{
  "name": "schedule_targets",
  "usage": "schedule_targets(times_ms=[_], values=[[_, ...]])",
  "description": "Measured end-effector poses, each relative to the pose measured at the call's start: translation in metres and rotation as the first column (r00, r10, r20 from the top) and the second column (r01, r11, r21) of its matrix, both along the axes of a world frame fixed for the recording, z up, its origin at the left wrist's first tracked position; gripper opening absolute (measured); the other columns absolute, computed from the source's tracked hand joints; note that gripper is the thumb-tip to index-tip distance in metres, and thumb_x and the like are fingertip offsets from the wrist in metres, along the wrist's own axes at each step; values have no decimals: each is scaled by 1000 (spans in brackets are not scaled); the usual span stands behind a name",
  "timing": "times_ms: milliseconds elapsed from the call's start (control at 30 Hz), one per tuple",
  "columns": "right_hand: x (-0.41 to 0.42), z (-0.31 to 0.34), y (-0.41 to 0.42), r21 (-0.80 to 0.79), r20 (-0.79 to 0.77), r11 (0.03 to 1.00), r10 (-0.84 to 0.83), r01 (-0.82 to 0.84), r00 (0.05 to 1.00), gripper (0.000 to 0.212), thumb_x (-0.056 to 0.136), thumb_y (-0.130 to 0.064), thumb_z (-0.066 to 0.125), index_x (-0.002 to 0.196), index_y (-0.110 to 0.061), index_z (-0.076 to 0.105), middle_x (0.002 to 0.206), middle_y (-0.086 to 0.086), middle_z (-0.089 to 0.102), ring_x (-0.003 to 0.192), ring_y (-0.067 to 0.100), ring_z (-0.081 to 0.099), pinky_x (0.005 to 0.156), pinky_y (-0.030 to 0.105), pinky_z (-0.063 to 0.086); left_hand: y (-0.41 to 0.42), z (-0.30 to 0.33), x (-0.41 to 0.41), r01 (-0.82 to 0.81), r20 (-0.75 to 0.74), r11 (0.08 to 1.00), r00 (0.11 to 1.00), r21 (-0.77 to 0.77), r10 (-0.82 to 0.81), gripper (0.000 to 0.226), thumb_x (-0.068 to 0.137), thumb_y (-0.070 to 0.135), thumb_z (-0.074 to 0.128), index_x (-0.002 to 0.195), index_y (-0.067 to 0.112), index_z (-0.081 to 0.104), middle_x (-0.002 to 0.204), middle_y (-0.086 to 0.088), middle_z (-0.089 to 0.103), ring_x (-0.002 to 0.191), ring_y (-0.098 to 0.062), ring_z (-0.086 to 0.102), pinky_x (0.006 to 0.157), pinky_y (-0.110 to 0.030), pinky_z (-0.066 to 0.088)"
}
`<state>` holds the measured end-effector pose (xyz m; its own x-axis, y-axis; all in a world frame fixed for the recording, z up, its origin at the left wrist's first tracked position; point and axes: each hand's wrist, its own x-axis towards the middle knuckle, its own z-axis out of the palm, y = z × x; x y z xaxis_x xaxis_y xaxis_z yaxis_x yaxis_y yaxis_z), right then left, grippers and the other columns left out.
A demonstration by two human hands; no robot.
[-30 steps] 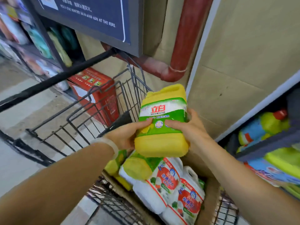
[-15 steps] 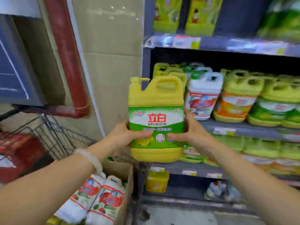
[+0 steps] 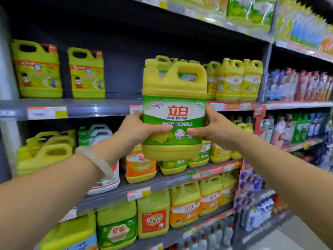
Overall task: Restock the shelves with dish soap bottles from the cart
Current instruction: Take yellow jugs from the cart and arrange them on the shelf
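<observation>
both hands (image 3: 137,131) (image 3: 214,129) raised, fingers curled, gripping.

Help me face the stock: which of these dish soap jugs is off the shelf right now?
The yellow jug with the green-and-white label, held upright between the left hand and right hand before the shelves. Every other jug stands on a shelf.

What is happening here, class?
A person holds a yellow soap jug upright in both hands, the left hand and right hand gripping its sides. It is raised in front of a shelf where matching jugs stand, with a gap to their left. It is not yet set down.
</observation>
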<state>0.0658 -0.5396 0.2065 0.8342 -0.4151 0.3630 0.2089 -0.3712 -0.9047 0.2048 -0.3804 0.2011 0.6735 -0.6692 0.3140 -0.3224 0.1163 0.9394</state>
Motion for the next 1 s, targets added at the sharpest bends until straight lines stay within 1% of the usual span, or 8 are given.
schedule_targets(times_ms=[100, 267, 400, 467, 633, 733, 900, 1000], values=[[12, 29, -55, -25, 76, 999, -43, 45, 996, 81, 76, 7, 69, 141, -26, 34, 129, 5, 57, 111, 25, 62, 87, 45, 54, -55, 31, 10, -18, 55, 999, 998, -39, 21, 43, 56, 20, 88, 93, 15, 68, 87, 4, 73, 78, -11, 71, 72, -28, 58], [69, 77, -142, -1, 242, 996, -91, 94, 966, 78, 78, 9, 66, 143, -14, 28, 129, 6, 56, 100, 19, 64, 70, 27, 56, -144, 89, 52, -53, 127, 989, 989, -140, 71, 34, 56, 22, 88, 80, 20, 64, 82, 7, 71, 66, -5, 69, 53, -20, 54], [114, 108, -212, -15, 308, 994, -94, 104, 947, 69, 79, 10, 65, 138, -12, 36, 125, 6, 58, 96, 14, 63, 65, 21, 56, -218, 121, 90, -105, 146, 972, 980, -212, 138, 36, 55, 24, 90, 80, 22, 63, 92, 3, 71, 83, -13, 69, 75, -29, 57], [131, 115, -245, -40, 318, 993, -95, 113, 943, 66, 80, 11, 63, 136, -13, 39, 118, 2, 60, 95, 12, 63, 67, 20, 57, -254, 126, 107, -111, 138, 971, 980, -210, 142, 50, 52, 25, 91, 96, 18, 67, 102, 1, 71, 92, -18, 68, 86, -36, 55], [167, 109, -311, -21, 285, 997, -63, 72, 956, 60, 81, 14, 59, 131, -16, 43, 103, -8, 62, 88, 6, 62, 59, 15, 55, -327, 119, 141, -180, 148, 972, 968, -152, 203, 68, 56, 33, 89, 115, 15, 61, 112, 6, 66, 98, -13, 62, 88, -29, 51], [187, 96, -343, 5, 246, 1000, -28, 28, 969, 59, 83, 13, 58, 129, -19, 43, 109, -3, 62, 100, 17, 62, 71, 23, 56, -356, 105, 156, -248, 149, 960, 952, -127, 266, 69, 53, 34, 90, 113, 13, 63, 110, 4, 67, 97, -15, 63, 88, -29, 50], [205, 83, -389, 87, 273, 996, -50, 27, 961, 65, 82, 4, 64, 139, -14, 38, 129, 7, 56, 117, 24, 57, 94, 40, 51, -389, 102, 165, -281, 195, 959, 939, -43, 284, 102, 24, 57, 85, 114, 15, 63, 108, -1, 70, 98, -21, 66, 92, -39, 52], [213, 76, -403, 158, 268, 983, -131, 91, 955, 58, 84, -4, 65, 137, -10, 41, 129, 12, 57, 116, 25, 58, 99, 43, 48, -402, 99, 165, -256, 267, 966, 934, 28, 239, 79, 49, 39, 90, 117, 14, 59, 112, 2, 66, 100, -17, 62, 94, -35, 49]])
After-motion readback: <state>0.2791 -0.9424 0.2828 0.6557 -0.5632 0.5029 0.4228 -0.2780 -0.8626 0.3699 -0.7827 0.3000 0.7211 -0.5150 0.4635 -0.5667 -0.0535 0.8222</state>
